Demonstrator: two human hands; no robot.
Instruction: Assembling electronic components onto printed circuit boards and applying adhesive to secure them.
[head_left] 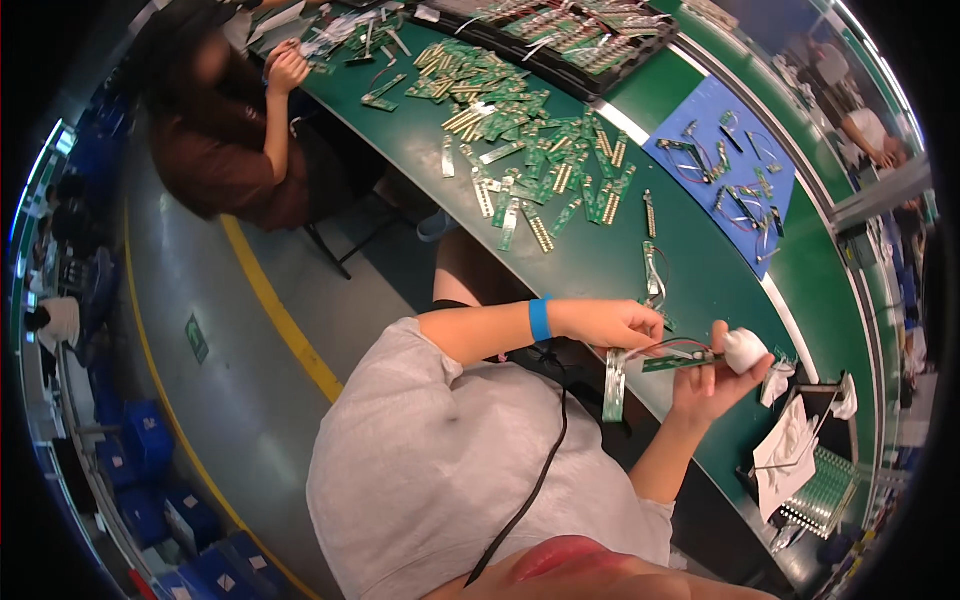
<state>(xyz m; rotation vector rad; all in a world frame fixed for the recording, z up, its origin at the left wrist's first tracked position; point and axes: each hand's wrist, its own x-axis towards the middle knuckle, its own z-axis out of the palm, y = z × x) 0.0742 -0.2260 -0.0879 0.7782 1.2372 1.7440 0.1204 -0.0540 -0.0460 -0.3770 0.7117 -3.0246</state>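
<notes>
My left hand [618,322], a blue band [540,319] on its wrist, has its fingers pinched together at the thin red and white wires [668,345] of a circuit board. A green strip-shaped circuit board [680,361] lies across the fingers of my right hand [706,388], which closes on it. The same hand also has a white, rounded, soft-looking wad [744,350] between thumb and fingers. A second, pale-and-green strip [614,388] hangs below my left hand at the table's edge. What exactly lies between my left fingertips is partly hidden.
Many loose circuit strips [540,160] are heaped on the green table [420,140]. Wired boards lie on a blue mat [712,110] at the right. A black tray [600,80] of boards stands at the back. White papers [785,455] lie near right. A co-worker [225,150] sits at left.
</notes>
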